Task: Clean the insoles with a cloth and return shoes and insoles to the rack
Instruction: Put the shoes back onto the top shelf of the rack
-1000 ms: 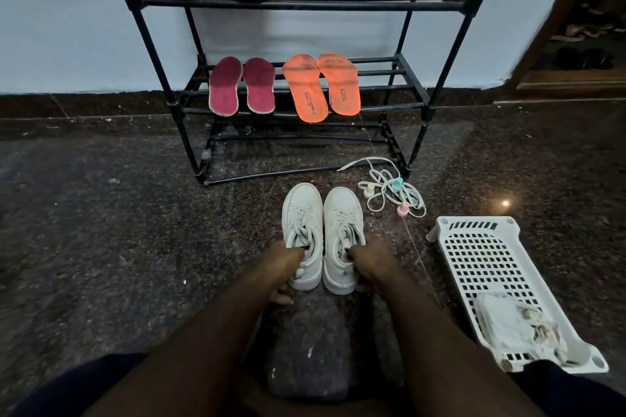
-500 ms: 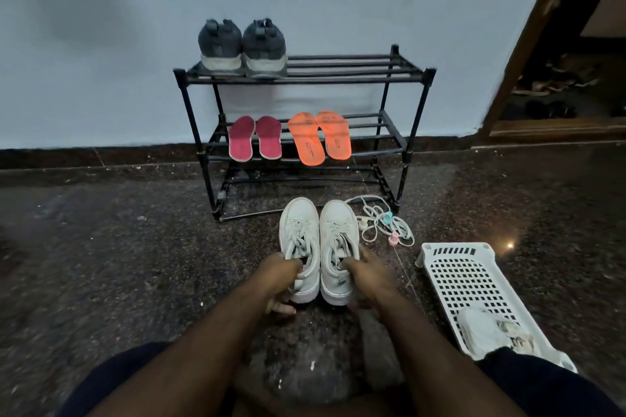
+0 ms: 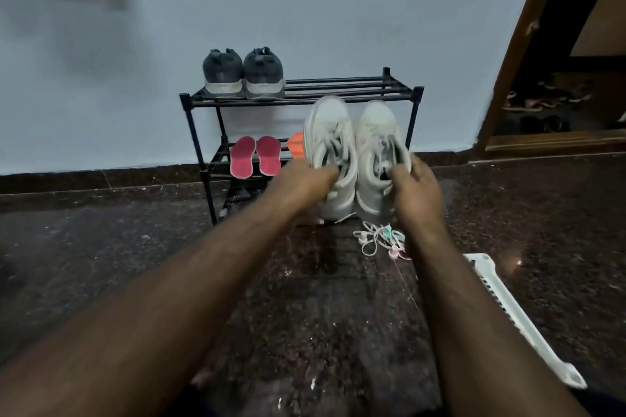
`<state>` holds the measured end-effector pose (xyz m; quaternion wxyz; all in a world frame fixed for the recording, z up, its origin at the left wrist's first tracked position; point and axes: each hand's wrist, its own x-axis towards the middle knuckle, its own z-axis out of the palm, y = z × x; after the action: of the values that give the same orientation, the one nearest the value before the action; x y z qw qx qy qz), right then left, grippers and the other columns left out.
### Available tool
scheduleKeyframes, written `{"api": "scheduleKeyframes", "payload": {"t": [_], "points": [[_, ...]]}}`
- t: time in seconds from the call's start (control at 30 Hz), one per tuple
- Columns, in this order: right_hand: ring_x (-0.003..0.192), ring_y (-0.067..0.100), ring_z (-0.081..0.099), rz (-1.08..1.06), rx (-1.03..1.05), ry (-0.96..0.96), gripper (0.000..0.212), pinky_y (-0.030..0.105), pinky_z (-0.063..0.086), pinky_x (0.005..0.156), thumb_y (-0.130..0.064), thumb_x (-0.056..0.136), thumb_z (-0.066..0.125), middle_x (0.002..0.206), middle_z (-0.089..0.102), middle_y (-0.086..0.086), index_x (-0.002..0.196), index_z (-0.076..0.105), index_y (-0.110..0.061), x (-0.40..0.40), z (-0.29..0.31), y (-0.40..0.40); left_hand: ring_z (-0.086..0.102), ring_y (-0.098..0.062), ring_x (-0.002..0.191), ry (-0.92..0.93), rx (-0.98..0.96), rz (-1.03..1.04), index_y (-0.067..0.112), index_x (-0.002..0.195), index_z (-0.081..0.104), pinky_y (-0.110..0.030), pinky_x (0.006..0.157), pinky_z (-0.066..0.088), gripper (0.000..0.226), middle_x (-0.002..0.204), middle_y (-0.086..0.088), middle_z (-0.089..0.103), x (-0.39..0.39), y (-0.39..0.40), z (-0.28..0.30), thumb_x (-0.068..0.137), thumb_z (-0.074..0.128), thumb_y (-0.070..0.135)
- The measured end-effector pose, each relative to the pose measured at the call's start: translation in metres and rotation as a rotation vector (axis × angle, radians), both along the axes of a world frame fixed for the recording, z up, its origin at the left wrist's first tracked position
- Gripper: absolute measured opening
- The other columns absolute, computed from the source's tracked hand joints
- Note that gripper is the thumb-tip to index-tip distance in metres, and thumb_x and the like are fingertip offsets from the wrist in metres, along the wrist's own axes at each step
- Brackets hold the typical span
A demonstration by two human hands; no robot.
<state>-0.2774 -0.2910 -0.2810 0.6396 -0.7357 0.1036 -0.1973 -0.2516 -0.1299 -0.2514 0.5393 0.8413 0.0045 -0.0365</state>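
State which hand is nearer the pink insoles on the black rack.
Left. The left hand holds a white shoe beside the pink insoles; the right hand is farther right.

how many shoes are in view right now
4. Two dark grey sneakers sit on the black metal rack's top shelf at its left end; one white lace-up sneaker is in the left hand, the other in the right hand. More may lie blurred in the doorway.

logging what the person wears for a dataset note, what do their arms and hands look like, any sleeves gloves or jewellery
Both forearms are bare up to the bottom edge of the head view, with no sleeve showing. The left hand and right hand wear no gloves, and no watch, bracelet or ring can be seen. The picture is dim and slightly blurred, so small details could be missed.
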Motion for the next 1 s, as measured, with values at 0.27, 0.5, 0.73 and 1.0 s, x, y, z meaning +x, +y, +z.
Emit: {"api": "scheduleKeyframes", "payload": {"t": [0.27,0.5,0.73,1.0], "points": [[0.076,0.024,0.06,0.069,-0.091,0.068,0.019,0.042,0.057,0.071,-0.034,0.08,0.056,0.084,0.06,0.001,0.086,0.064,-0.018,0.208,0.106,-0.029,0.064,-0.028,0.062,-0.08,-0.097,0.076,0.01,0.095,0.069,-0.033,0.055,0.054,0.035,0.084,-0.007,0.066,0.18,-0.008,0.087,0.078,0.062,0.039],[0.1,0.039,0.063,0.196,-0.308,0.253,0.023,0.06,0.054,0.086,-0.034,0.084,0.048,0.102,0.062,0.016,0.088,0.059,-0.014,0.335,0.136,-0.028,0.063,-0.027,0.067,0.118,-0.149,0.122,0.009,0.089,0.068,-0.042,0.066,0.058,0.029,0.084,-0.009,0.068,0.304,-0.008,0.104,0.087,0.06,0.037],[0.094,0.037,0.066,0.21,-0.335,0.413,0.034,0.056,0.054,0.086,-0.041,0.075,0.05,0.098,0.067,0.016,0.085,0.062,-0.011,0.398,0.146,-0.024,0.063,-0.027,0.065,0.234,-0.09,0.161,0.007,0.095,0.071,-0.042,0.066,0.057,0.038,0.079,-0.008,0.075,0.363,-0.008,0.117,0.085,0.057,0.041],[0.083,0.033,0.066,0.138,-0.351,0.392,0.029,0.053,0.056,0.081,-0.035,0.077,0.051,0.084,0.069,0.009,0.082,0.065,-0.01,0.417,0.142,-0.024,0.068,-0.036,0.102,0.301,0.094,0.107,0.005,0.122,0.065,-0.05,0.091,0.057,0.067,0.122,-0.018,0.068,0.381,-0.014,0.11,0.081,0.035,0.05]]}}
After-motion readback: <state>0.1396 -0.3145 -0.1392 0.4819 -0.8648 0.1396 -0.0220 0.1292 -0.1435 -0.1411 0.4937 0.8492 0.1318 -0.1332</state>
